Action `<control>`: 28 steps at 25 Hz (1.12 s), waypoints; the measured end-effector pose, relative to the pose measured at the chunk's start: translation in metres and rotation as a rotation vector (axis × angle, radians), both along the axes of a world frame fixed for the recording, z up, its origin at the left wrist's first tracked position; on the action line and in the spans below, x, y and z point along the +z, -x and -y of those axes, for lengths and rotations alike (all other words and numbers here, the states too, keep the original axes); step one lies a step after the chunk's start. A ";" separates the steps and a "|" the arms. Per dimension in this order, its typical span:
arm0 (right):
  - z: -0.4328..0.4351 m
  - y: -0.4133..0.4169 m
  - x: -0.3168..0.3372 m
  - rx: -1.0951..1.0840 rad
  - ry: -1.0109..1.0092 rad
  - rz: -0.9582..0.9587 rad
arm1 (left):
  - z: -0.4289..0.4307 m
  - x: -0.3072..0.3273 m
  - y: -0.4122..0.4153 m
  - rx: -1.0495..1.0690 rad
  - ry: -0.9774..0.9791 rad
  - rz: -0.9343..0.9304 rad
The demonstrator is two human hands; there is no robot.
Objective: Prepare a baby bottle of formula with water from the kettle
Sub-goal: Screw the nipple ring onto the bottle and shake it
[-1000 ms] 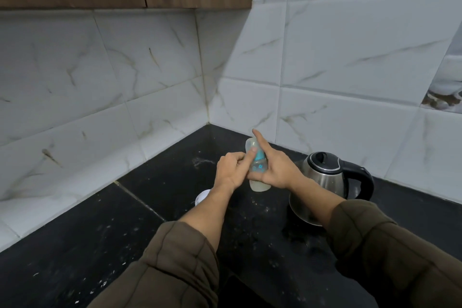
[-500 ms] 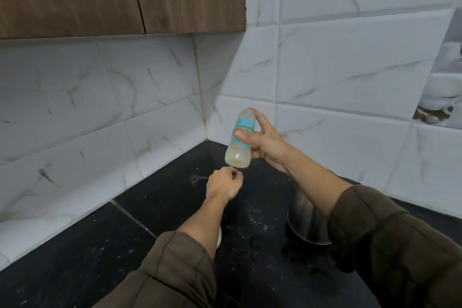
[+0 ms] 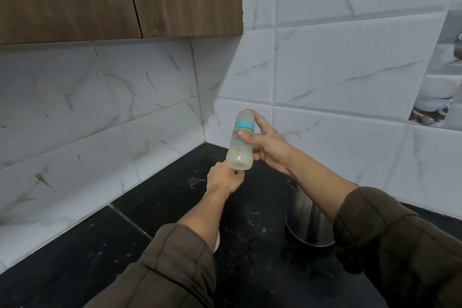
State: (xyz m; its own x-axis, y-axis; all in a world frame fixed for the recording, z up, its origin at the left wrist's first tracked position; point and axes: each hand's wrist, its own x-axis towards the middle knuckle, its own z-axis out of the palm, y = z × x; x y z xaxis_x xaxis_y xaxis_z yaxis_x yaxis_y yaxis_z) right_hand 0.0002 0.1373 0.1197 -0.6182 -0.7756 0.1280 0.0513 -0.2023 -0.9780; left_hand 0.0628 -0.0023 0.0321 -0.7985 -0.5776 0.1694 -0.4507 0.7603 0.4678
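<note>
As the right hand (image 3: 271, 149) grips the capped bottle (image 3: 239, 157) of milky liquid, tilted above the bench (image 3: 75, 245), and the left hand (image 3: 223, 180) is curled just under it, holding I cannot tell what, the mixing step seems in hand, and the next move calls for a firm shake.

Right hand (image 3: 268, 147) gripping a teal-collared baby bottle (image 3: 241, 142) aloft near the black countertop's (image 3: 75, 245) back corner, forefinger on its cap, left hand (image 3: 223, 179) curled just beneath, steel kettle (image 3: 307, 217) by the back edge, half hidden behind the right forearm.
</note>
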 end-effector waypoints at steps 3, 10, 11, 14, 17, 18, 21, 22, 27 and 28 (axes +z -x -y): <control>0.002 0.004 0.005 -0.181 0.189 0.131 | 0.001 0.002 0.003 -0.028 0.038 -0.013; 0.001 -0.005 0.008 -0.066 0.029 -0.074 | 0.003 0.007 -0.001 0.005 0.025 -0.009; 0.000 -0.007 0.007 -0.048 0.011 -0.106 | 0.003 0.008 -0.003 0.015 0.018 -0.011; -0.001 -0.004 0.011 -0.219 0.176 0.016 | 0.006 0.008 -0.005 -0.016 0.065 -0.005; 0.000 0.008 0.019 -0.362 0.362 0.220 | 0.008 0.010 -0.007 -0.013 0.062 -0.007; -0.001 0.007 0.021 -0.331 0.347 0.209 | 0.008 0.011 -0.007 -0.010 0.068 -0.005; -0.006 -0.005 0.018 -0.104 0.140 0.019 | 0.006 0.013 -0.006 -0.001 0.074 0.005; -0.007 -0.008 0.016 -0.047 0.101 -0.020 | 0.004 0.016 -0.007 0.006 0.076 0.012; -0.002 -0.001 0.022 -0.284 0.368 0.222 | 0.001 0.016 -0.010 -0.017 0.074 -0.012; 0.000 0.000 0.024 -0.312 0.399 0.252 | 0.001 0.017 -0.011 -0.017 0.079 -0.009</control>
State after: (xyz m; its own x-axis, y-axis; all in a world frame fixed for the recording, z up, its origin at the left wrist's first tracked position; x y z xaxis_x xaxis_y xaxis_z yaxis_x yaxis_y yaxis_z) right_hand 0.0001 0.1378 0.1436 -0.8599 -0.4726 0.1931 0.1513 -0.5972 -0.7877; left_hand 0.0736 -0.0033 0.0491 -0.8064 -0.5484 0.2213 -0.4333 0.8026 0.4100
